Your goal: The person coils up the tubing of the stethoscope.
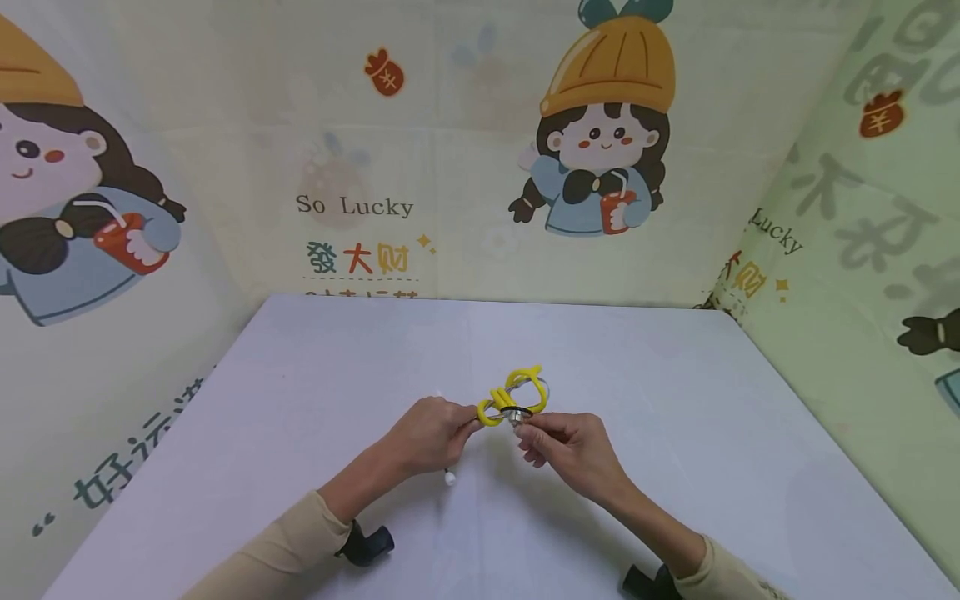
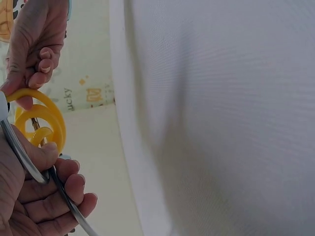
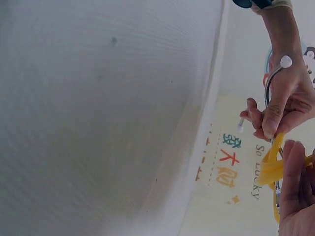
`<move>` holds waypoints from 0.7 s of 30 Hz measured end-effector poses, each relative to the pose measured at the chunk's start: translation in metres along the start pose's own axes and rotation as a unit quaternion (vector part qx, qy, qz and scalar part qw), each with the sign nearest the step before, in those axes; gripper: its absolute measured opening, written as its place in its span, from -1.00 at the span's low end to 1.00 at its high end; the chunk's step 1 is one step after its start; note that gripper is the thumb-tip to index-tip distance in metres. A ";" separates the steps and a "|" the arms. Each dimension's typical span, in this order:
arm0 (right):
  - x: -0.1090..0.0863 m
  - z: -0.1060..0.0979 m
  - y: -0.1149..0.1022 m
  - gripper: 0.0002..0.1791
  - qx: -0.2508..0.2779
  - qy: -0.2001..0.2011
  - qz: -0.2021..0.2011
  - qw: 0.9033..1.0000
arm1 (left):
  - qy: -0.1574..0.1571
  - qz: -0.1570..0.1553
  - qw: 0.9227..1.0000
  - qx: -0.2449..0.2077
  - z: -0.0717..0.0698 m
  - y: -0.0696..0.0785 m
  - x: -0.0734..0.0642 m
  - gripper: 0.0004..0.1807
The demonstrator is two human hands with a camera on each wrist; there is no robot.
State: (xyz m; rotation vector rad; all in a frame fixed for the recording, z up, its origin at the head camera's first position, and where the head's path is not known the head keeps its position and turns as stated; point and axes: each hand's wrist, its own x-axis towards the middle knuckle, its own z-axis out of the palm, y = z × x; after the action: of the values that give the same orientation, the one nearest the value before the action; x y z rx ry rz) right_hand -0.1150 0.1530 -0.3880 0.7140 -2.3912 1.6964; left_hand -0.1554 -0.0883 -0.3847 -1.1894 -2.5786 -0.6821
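Held up over the white table is a stethoscope with coiled yellow tubing (image 1: 537,398). Thumb and fingers of my left hand (image 1: 435,435) grip its metal ear tubes (image 2: 74,210) close to where the yellow tubing begins. One white ear tip (image 1: 450,478) hangs below that hand, and the right wrist view shows another white ear tip (image 3: 286,61) at the end of a bent metal tube. My right hand (image 1: 573,454) pinches the silver, dark-rimmed chest piece (image 1: 516,415) between thumb and fingertips, just right of the left hand. Part of the tubing is hidden behind the fingers in the right wrist view.
The white table (image 1: 360,350) runs back to a printed cloth wall (image 1: 480,167), with cloth at both sides too. A black wrist mount (image 1: 367,546) sits under the left forearm and a second black mount (image 1: 645,583) under the right.
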 end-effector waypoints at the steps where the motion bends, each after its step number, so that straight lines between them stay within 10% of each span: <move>1: -0.001 0.001 0.000 -0.87 -0.006 0.009 -0.007 1.000 | -0.001 0.000 1.000 0.001 0.000 0.000 0.000 -0.94; 10: 0.001 0.002 0.006 -0.79 -0.077 0.077 -0.183 0.977 | -0.011 -0.021 0.999 -0.025 -0.004 0.003 0.000 -0.86; 21: 0.003 0.002 0.003 -0.84 -0.080 0.099 -0.137 0.982 | -0.020 -0.007 1.000 0.004 -0.002 0.004 -0.003 -0.92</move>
State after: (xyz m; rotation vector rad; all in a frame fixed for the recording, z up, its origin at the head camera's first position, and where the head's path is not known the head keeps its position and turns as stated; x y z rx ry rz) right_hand -0.1187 0.1510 -0.3901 0.7675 -2.1504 1.3796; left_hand -0.1502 -0.0887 -0.3826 -1.1950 -2.6228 -0.6567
